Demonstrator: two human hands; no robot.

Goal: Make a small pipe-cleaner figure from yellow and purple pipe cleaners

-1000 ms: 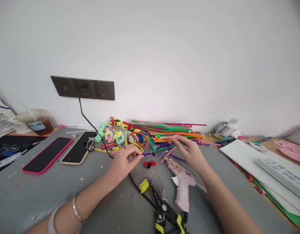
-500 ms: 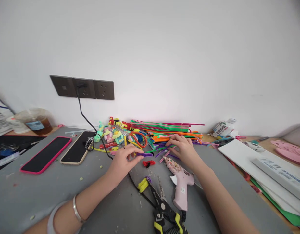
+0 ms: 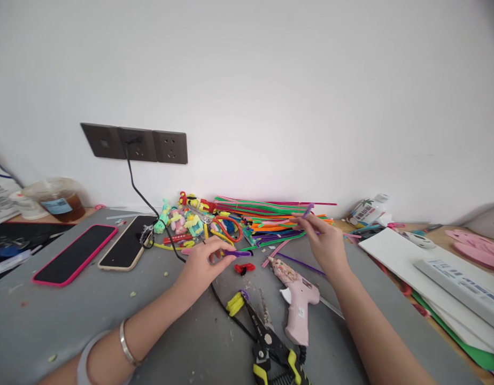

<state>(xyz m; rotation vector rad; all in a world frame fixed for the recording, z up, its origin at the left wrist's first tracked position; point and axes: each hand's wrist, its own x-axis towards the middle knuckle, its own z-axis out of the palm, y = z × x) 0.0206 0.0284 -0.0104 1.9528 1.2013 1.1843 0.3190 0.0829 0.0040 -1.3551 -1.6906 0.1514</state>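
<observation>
Lifting a purple stem from the stem pile, right of centre.
Right hand now pinches it; left hand still grips a purple piece, so both are occupied.

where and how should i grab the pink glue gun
Probably best by the handle, coming from the right: the glue gun lies on its side with the handle towards you, its trigger facing left and its nozzle pointing away. The pliers crowd the handle's left.
</observation>
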